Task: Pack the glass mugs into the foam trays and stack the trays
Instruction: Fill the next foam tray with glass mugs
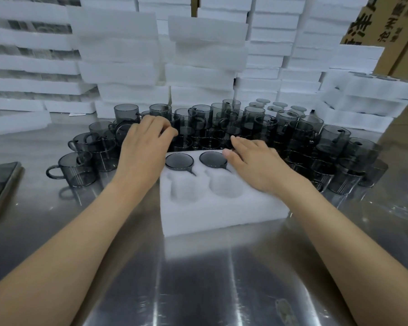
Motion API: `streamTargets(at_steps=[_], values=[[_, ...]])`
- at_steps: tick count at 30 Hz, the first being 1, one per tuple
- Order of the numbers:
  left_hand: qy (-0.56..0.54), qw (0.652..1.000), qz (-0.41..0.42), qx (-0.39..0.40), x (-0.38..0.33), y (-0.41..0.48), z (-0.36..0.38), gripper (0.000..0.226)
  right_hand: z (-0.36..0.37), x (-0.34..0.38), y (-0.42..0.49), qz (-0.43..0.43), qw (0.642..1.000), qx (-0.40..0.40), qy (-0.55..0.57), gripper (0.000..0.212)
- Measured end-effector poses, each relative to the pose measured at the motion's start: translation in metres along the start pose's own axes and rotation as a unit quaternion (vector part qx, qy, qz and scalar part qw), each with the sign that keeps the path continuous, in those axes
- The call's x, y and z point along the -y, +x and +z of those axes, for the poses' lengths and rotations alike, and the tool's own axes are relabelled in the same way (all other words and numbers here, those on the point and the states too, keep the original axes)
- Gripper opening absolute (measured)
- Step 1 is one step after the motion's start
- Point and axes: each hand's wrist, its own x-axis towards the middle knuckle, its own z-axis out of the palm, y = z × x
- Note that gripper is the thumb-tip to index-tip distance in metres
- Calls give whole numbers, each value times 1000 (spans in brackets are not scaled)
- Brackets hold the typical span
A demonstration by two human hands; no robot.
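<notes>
Near the middle of the steel table (198, 278), a white foam tray (222, 208), lying lengthwise from nine to three o'clock; in its far row, two packed mugs (179, 161) sunk in their pockets, at eleven and twelve o'clock of the tray, with handles slotted toward five o'clock; in the near row, just at six o'clock of them, two empty pockets (183, 188).

Right hand (254, 163) laid flat over the three o'clock end of the tray; fingers nearly straight and close together, reaching to the far edge; thumb tip at the rim of the twelve o'clock mug; pinching nothing.

Left hand (144, 147) at ten o'clock of the tray, over the loose mugs (245, 123); fingers curled down onto the rims; pinching a mug or only touching, impossible to tell.

Loose mugs of smoky grey glass, crowded in an arc from nine o'clock past twelve to three o'clock of the tray, handles every way.

Beyond them at twelve o'clock, tall foam stacks (118, 55); at two o'clock, filled trays (368, 90) with grey rims showing; above those, a cardboard box (386, 31); at nine o'clock, at the table's edge, a dark flat slab (0, 184), phone or tablet.
</notes>
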Motion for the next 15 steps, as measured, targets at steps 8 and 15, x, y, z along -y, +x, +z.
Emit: streamTargets(at_steps=[8,15], values=[[29,992,-122,23,17,-9,9,38,-6,-6,7,-20,992,128,1,78],[59,986,-146,55,21,-11,15,41,-2,-8,-4,-47,997,48,35,62]])
